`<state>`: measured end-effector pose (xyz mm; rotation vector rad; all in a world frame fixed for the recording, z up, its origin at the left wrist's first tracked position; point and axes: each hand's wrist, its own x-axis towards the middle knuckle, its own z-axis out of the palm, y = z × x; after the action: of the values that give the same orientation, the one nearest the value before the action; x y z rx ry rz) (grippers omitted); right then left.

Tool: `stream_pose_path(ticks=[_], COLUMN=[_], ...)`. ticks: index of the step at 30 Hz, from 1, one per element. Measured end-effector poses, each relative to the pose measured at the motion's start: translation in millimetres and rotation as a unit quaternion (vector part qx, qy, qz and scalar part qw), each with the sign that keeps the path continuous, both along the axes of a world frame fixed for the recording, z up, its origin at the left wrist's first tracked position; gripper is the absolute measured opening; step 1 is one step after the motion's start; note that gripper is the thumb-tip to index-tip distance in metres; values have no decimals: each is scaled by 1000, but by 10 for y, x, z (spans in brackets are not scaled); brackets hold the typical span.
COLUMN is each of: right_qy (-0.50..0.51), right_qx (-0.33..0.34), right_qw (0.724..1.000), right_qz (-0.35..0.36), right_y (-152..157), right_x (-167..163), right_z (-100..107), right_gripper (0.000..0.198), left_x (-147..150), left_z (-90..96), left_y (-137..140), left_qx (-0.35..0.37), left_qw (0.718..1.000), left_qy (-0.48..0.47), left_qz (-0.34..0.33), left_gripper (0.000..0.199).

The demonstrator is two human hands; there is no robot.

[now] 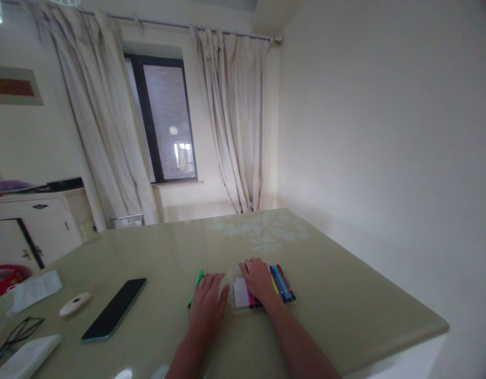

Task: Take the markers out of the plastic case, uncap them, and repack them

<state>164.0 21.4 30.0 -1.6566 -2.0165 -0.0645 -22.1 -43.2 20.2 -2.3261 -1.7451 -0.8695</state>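
A clear plastic marker case [240,305] lies on the table, holding several coloured markers. Dark blue and light blue markers [281,284] and a dark red marker [286,282] show at its right side; pink ones [251,299] show below my right hand. My right hand [259,279] rests across the middle of the case, fingers extended over its far edge and covering part of the markers. To the left of the case, my left hand [209,292] lies palm down on the table with fingers stretched out. Beside its fingers is a green marker [196,287], partly covered by the hand.
A black phone [114,309], a round white object [74,304], dark-framed glasses [16,337] and white packets [30,358] lie on the left of the table [337,295]. A plain wall runs along the right side. Curtains [239,116] hang beyond the far edge.
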Motion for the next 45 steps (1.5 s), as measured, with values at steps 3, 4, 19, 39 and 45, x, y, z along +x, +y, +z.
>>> stream_pose_path(ticks=[3,4,19,39,45], right_qy=[-6,-7,176,390,444], right_qx=[-5,-6,61,126,143], right_qw=[1000,1000,982,905,877], right_qz=[-1,0,33,-110,-119], right_y=[-10,-8,81,117,82], right_x=[-12,-16,40,160,118], right_z=[11,11,-26,34,71], right_gripper=[35,34,27,63,58], left_x=[108,129,150,117,115], left_z=[-5,-8,64,22,32], left_y=[-68,-91,-140,-93,-104], left_qx=[-46,-62,-102,-113,-138], left_qw=[986,981,979,977,974], left_qy=[1,3,-20,-49,-77], left_qz=[-163,-182,-176,-176,-165], left_gripper=[42,45,42,39,47])
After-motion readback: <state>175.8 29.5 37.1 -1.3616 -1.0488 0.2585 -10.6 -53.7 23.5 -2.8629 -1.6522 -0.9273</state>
